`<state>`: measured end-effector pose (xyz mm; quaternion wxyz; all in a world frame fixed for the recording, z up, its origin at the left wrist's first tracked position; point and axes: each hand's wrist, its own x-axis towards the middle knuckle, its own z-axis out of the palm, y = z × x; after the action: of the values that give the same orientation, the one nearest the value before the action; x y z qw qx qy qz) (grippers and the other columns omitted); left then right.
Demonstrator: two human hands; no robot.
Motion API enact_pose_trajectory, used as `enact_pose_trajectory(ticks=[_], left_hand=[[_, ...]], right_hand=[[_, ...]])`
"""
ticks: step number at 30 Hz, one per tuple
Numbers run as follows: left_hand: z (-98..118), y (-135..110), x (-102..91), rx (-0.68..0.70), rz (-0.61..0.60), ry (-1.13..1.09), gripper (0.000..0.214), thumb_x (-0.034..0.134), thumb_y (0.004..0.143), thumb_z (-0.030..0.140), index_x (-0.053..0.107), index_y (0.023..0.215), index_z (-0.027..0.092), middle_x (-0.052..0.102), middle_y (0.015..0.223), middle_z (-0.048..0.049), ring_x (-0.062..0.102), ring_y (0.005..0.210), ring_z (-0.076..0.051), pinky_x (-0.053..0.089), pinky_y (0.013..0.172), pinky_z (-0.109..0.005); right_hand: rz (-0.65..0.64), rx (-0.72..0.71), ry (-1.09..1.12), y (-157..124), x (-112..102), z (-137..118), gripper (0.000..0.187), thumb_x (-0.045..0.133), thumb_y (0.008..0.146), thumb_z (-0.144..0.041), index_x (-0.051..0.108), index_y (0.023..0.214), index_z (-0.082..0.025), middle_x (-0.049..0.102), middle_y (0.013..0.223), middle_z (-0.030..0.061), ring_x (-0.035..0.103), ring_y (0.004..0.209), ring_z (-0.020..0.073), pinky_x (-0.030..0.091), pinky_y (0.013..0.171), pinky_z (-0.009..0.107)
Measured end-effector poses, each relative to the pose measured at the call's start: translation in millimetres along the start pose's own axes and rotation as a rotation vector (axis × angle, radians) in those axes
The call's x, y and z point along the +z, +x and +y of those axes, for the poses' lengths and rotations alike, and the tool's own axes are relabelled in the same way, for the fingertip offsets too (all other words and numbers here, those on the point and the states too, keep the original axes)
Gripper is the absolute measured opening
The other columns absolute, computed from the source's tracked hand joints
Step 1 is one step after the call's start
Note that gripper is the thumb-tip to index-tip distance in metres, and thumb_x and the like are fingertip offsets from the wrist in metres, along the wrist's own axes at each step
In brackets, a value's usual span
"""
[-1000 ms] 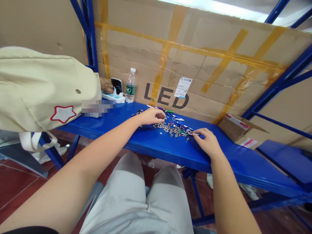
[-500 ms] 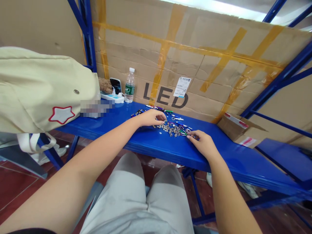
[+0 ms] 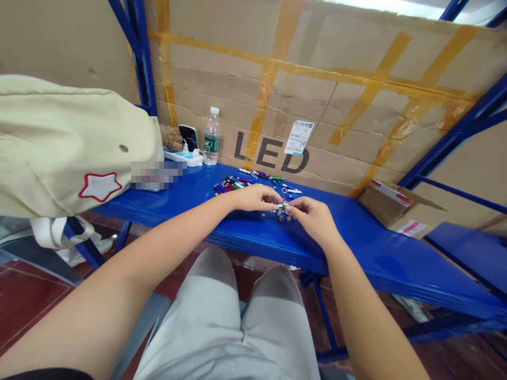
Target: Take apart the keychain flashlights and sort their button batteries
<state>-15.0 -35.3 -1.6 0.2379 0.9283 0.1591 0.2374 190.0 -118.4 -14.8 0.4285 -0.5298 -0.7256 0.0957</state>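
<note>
Above the blue tabletop, my left hand [image 3: 259,197] and my right hand [image 3: 315,215] meet fingertip to fingertip. Both pinch a small silvery piece [image 3: 283,205], too small to name exactly. Below the fingers lies a pile of small metal parts [image 3: 284,215], partly covered by my hands. Behind my left wrist is a heap of colourful slim metal tubes [image 3: 233,183], pen-like in shape. More of them, with silvery clips, lie toward the cardboard, among them a blue and silver one [image 3: 292,190].
A water bottle [image 3: 212,138] stands at the back beside a white power strip [image 3: 186,156] and a phone [image 3: 189,136]. A cream bag [image 3: 71,142] sits at the left. An open cardboard box [image 3: 390,208] is at the right. Large taped cardboard [image 3: 222,84] forms the back.
My right hand has moved left and up from the green tube to meet my left hand. My left hand has shifted right. Both now grip the small silvery piece.
</note>
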Motion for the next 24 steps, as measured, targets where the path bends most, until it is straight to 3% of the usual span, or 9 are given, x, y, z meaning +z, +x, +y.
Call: enact_pose_trajectory(ticks=[3, 7, 9, 13, 17, 20, 24], left_hand=[[-1.3, 1.2, -1.4, -0.004, 0.014, -0.020, 0.026, 0.061, 0.088, 0.029, 0.070, 0.109, 0.017, 0.070, 0.112, -0.0060, 0.066, 0.094, -0.014, 0.048, 0.088, -0.025], [-7.8, 2.8, -2.1, -0.027, 0.044, -0.053, 0.026, 0.062, 0.088, 0.028, 0.071, 0.110, 0.018, 0.072, 0.107, -0.0049, 0.066, 0.096, -0.015, 0.048, 0.090, -0.025], [-12.4, 3.1, -1.4, 0.022, 0.087, -0.021, 0.026, 0.063, 0.088, 0.030, 0.072, 0.109, 0.018, 0.072, 0.105, -0.0055, 0.066, 0.097, -0.016, 0.048, 0.090, -0.026], [-17.7, 4.2, 2.4, 0.254, 0.221, 0.135, 0.022, 0.062, 0.089, 0.028, 0.073, 0.105, 0.017, 0.070, 0.099, -0.0083, 0.065, 0.092, -0.016, 0.049, 0.087, -0.027], [-16.4, 6.7, 5.1, 0.376, 0.277, 0.277, 0.022, 0.056, 0.092, 0.024, 0.072, 0.104, 0.015, 0.068, 0.097, -0.0109, 0.064, 0.090, -0.017, 0.050, 0.083, -0.028], [-15.0, 8.9, 4.1, 0.330, 0.322, 0.269, 0.022, 0.057, 0.092, 0.025, 0.072, 0.104, 0.016, 0.069, 0.099, -0.0099, 0.063, 0.092, -0.017, 0.050, 0.085, -0.030], [-14.0, 9.7, 1.5, 0.043, 0.341, -0.021, 0.025, 0.061, 0.089, 0.030, 0.072, 0.107, 0.016, 0.072, 0.102, -0.0079, 0.065, 0.095, -0.017, 0.049, 0.090, -0.032]], right_hand=[[-0.055, -0.065, -0.057, 3.7, -7.7, -9.9, 0.006, 0.066, 0.073, -0.028, 0.068, 0.071, -0.023, 0.070, 0.076, 0.0037, 0.061, 0.075, 0.0215, 0.046, 0.076, 0.037], [-0.107, -0.089, -0.066, 10.5, -12.1, -17.8, 0.006, 0.068, 0.072, -0.027, 0.067, 0.069, -0.023, 0.068, 0.078, 0.0045, 0.058, 0.081, 0.0230, 0.042, 0.082, 0.038], [-0.130, -0.059, -0.036, 14.2, -12.0, -15.9, 0.013, 0.069, 0.073, -0.034, 0.066, 0.069, -0.022, 0.067, 0.074, 0.0044, 0.057, 0.075, 0.0214, 0.043, 0.075, 0.036], [-0.220, 0.048, 0.097, 20.5, -8.2, -4.3, 0.038, 0.064, 0.075, -0.057, 0.063, 0.073, -0.019, 0.062, 0.064, 0.0031, 0.053, 0.059, 0.0159, 0.044, 0.058, 0.032], [-0.314, 0.087, 0.218, 25.7, -1.8, 4.1, 0.056, 0.057, 0.070, -0.076, 0.058, 0.070, -0.020, 0.059, 0.063, 0.0032, 0.052, 0.055, 0.0135, 0.046, 0.054, 0.030], [-0.295, 0.081, 0.212, 29.7, 1.2, 4.7, 0.058, 0.050, 0.074, -0.078, 0.056, 0.071, -0.020, 0.058, 0.065, 0.0036, 0.052, 0.056, 0.0138, 0.045, 0.054, 0.031], [-0.137, 0.026, 0.084, 33.8, 1.3, 0.2, 0.046, 0.049, 0.084, -0.066, 0.054, 0.076, -0.021, 0.059, 0.071, 0.0051, 0.055, 0.068, 0.0187, 0.043, 0.064, 0.033]])
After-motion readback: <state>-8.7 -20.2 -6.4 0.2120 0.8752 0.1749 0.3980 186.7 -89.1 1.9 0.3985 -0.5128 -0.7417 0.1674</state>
